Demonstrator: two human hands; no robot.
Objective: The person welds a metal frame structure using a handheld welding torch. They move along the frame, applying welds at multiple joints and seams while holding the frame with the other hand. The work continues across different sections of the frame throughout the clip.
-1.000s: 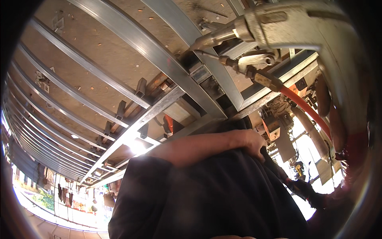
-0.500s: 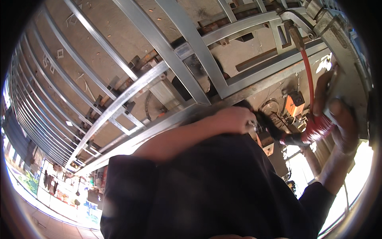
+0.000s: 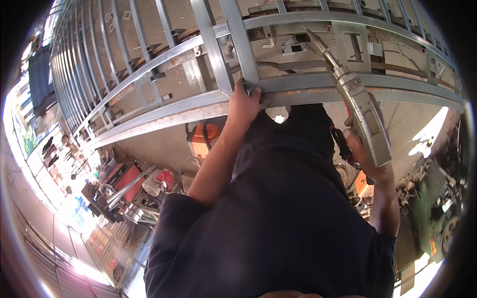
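In front of me lies a frame of silver metal tubes point(image 3: 298, 85), with long parallel bars running away to the far left. My left hand point(image 3: 243, 108) grips its near edge, at the joint where two upright tubes meet the long rail. My right hand point(image 3: 358, 144) is wrapped round a silver handheld welding gun point(image 3: 365, 116), partly hidden beneath the gun's body. The gun's narrow nozzle points away and slightly left, above the frame, and I cannot tell whether it touches. A bit of red shows beside the grip.
An orange box point(image 3: 202, 140) sits below the frame at left, another orange case point(image 3: 364, 185) below my right arm. Clutter with a red cabinet point(image 3: 130, 183) stands at lower left. Green machinery point(image 3: 431, 201) is at the right. Under the frame lie rusty bars and metal pieces.
My left hand has moved from beside my body to the frame's near edge. My right hand has brought the welding gun from the far right in over the frame. The view has turned.
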